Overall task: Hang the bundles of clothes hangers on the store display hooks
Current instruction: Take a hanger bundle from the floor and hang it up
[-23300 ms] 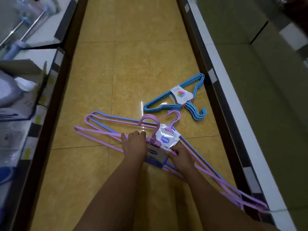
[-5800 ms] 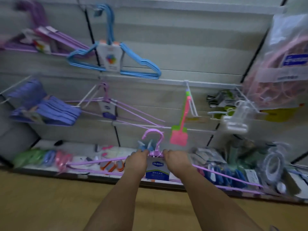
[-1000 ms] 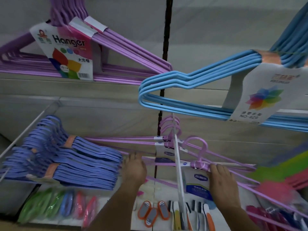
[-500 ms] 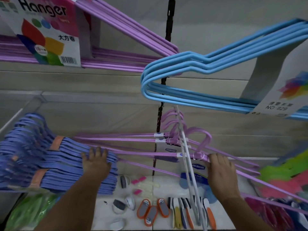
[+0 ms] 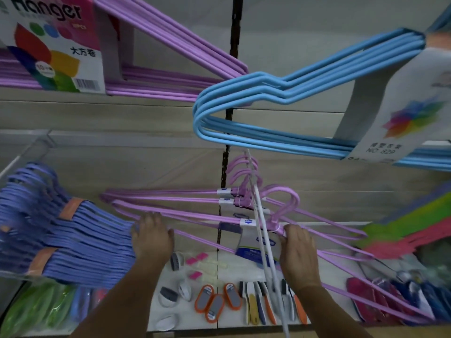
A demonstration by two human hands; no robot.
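I count two hands – left hand (image 5: pixel 152 236), right hand (image 5: pixel 298 253). One white hook (image 5: pixel 264 242). Pink bundles (image 5: pixel 185 211) on it: three labels visible, so three as far as I can tell. One blue bundle (image 5: pixel 280 98) above; one purple bundle (image 5: pixel 170 52) upper left. Dark-blue bundles (image 5: pixel 73 240) at left – two orange bands seen, exact count unclear. Three orange-rimmed items (image 5: pixel 216 301) on the shelf (image 5: pixel 231 264).

Lilac hanger bundle (image 5: pixel 195 217) with blue-white label (image 5: pixel 253 250); sky-blue hangers (image 5: pixel 280 93), rainbow pinwheel card (image 5: pixel 410 118); periwinkle hangers (image 5: pixel 80 240), orange bands; white hook (image 5: pixel 266 247).
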